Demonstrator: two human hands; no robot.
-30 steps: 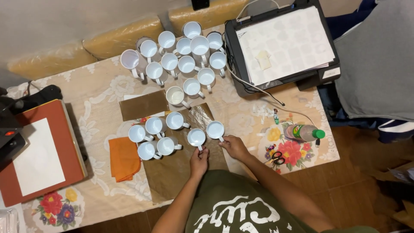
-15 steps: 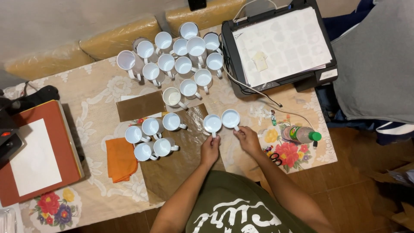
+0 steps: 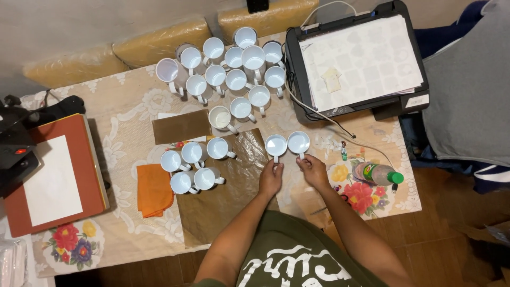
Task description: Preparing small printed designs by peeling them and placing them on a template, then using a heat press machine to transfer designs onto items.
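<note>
My left hand (image 3: 271, 178) grips the handle of a white mug (image 3: 275, 144), and my right hand (image 3: 313, 170) grips the handle of a second white mug (image 3: 298, 142) right beside it. Both mugs stand upright on the table, at the right edge of a brown sheet (image 3: 223, 196). To their left, several white mugs (image 3: 194, 165) cluster on that sheet. A larger group of white mugs (image 3: 234, 69) stands farther back on the lace tablecloth (image 3: 133, 114).
A black printer with a sheet of paper (image 3: 361, 64) sits at the back right, its cable trailing forward. A heat press (image 3: 48, 170) lies at left. An orange cloth (image 3: 154, 188), a green-capped bottle (image 3: 378, 174) and a smaller brown sheet (image 3: 181, 126) are nearby. A person in grey (image 3: 470, 85) sits at right.
Both hands have carried their two mugs to the right and slightly back, from the brown sheet's middle to its right edge.
</note>
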